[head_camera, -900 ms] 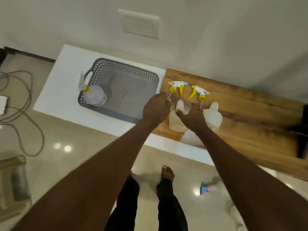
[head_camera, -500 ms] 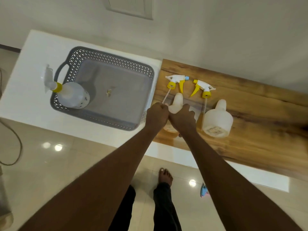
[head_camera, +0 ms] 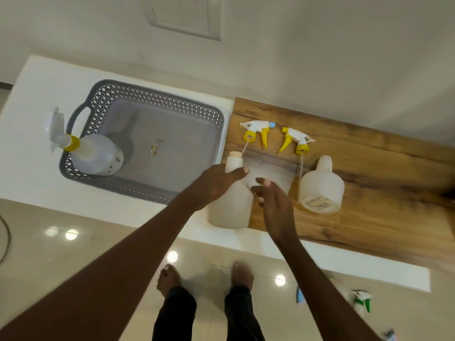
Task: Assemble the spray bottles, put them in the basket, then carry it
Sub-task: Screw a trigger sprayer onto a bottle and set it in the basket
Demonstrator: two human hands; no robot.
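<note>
At the far left, an assembled spray bottle (head_camera: 94, 155) with a yellow collar lies tilted in the left end of the grey basket (head_camera: 157, 98), its trigger head poking out over the rim by the handle. The basket sits on the white part of the desk (head_camera: 37, 94), and apart from a small pale scrap on its floor the rest of it holds nothing else.

Moving right, the left hand (head_camera: 214, 185) wraps around the shoulder of an open, headless bottle (head_camera: 231, 205), its grip pressed against the plastic with the thumb across the front. This bottle stands at the seam where the white surface meets the wooden board (head_camera: 381, 205), near the front edge. Just beside it, the right hand (head_camera: 275, 205) hovers with fingers loosely spread; it seems to hold nothing, though the fingertips are blurred and whether they touch the bottle is hard to tell.

Behind the hands, two loose trigger heads lie on the wood: the left trigger head (head_camera: 256, 131), with a blue nozzle tip, has its dip tube running toward the held bottle's neck, and the right trigger head (head_camera: 296, 141) lies just beside it. Further right, a second headless bottle (head_camera: 322, 188) lies on the board, base toward the camera.
</note>
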